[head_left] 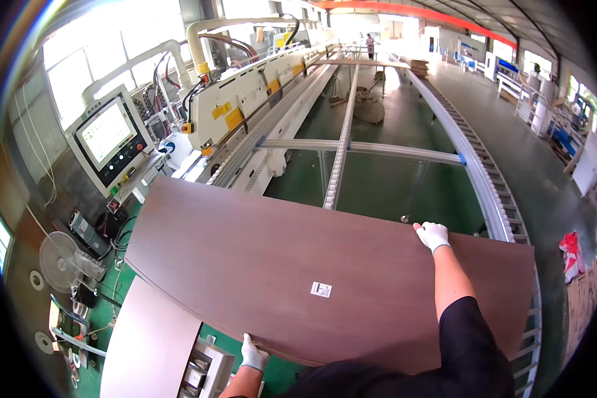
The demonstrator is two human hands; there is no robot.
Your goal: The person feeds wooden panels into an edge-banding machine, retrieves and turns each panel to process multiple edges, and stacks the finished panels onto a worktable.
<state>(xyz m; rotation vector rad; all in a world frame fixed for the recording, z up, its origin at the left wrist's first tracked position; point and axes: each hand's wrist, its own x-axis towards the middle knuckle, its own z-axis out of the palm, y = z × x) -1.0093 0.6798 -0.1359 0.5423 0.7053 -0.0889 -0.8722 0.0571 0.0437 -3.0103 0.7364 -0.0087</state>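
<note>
Your black sleeve (467, 331) fills the bottom of the view, and from it your right hand (433, 235) stretches across the big brown panel (298, 278) to its far edge. That hand wears a white glove and its fingers (426, 229) curl over the edge, pinching the board. Your left hand (253, 355), gloved too, grips the near edge from below; its fingers are mostly hidden under the panel, so you cannot tell how far they wrap.

Held between your two hands, the panel lies nearly flat across the front of the view, with a small white label (321, 289) near its middle. Its far edge sits close to the start of the roller rail (339, 166) that runs away from you, while the long machine (259, 93) with its control screen (106, 132) stands to your left. A pale panel (152, 345) lies below the left corner, and a curved roller conveyor (484, 179) sweeps past on your right.

The risks look plain enough. Both grips sit toward the right half, so the left end is likely to sag or swing and could strike the pale panel or the control screen. Your right hand holds only by the fingertips at full reach; a slip there would probably drop the far edge onto the rail and chip it. Cables and a small fan (63, 262) on the green floor (378, 179) to your left could catch a foot if you step sideways.
</note>
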